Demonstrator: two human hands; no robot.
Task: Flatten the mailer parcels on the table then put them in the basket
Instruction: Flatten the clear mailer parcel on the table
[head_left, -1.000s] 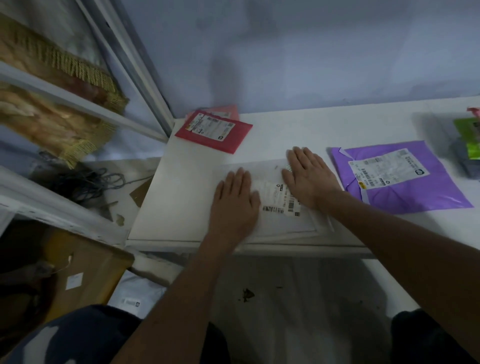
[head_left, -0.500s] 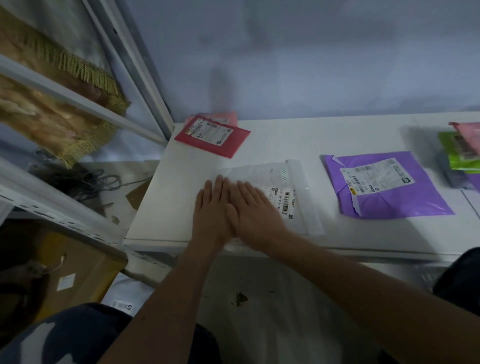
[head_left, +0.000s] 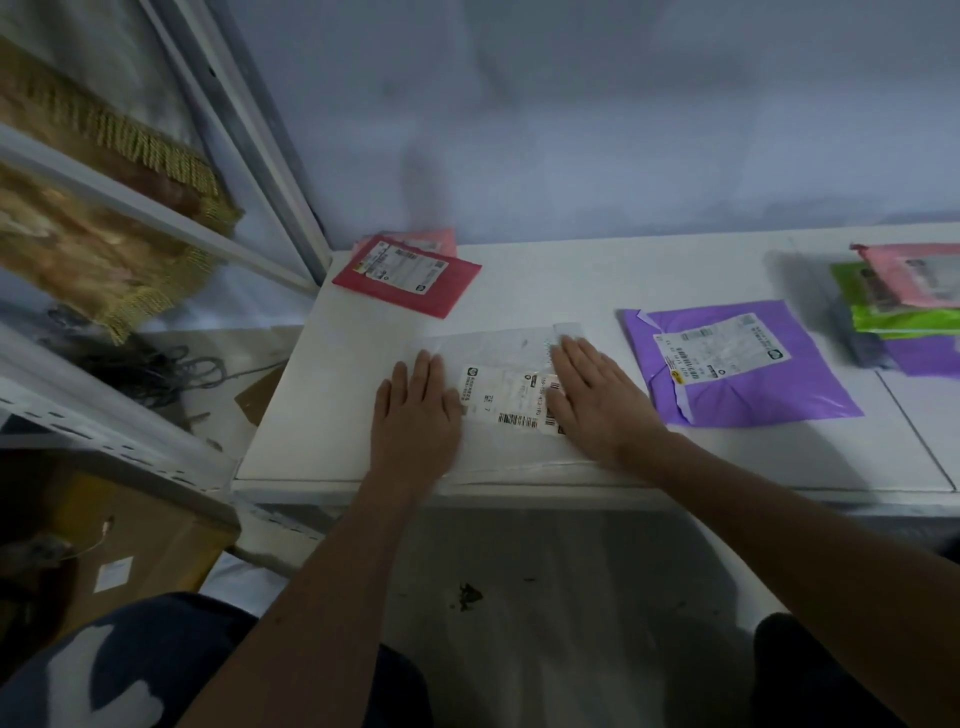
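Observation:
A white mailer parcel (head_left: 506, 400) with a barcode label lies flat near the front edge of the white table (head_left: 571, 280). My left hand (head_left: 415, 410) presses palm-down on its left part, fingers together. My right hand (head_left: 597, 400) lies flat on its right part, fingers slightly spread. A purple mailer (head_left: 737, 364) sits to the right. A red mailer (head_left: 408, 275) rests at the table's back left corner, on top of a pink one (head_left: 436, 240). No basket is in view.
A stack of pink, green and purple mailers (head_left: 904, 306) sits at the table's right edge. A shelf frame (head_left: 249, 135) with fringed cloth stands to the left. Cardboard boxes (head_left: 130, 551) and cables lie on the floor at left. The wall is close behind the table.
My hands, side by side on the left of the white mailer half a second ago, have spread apart. My right hand has slid to the right across the label.

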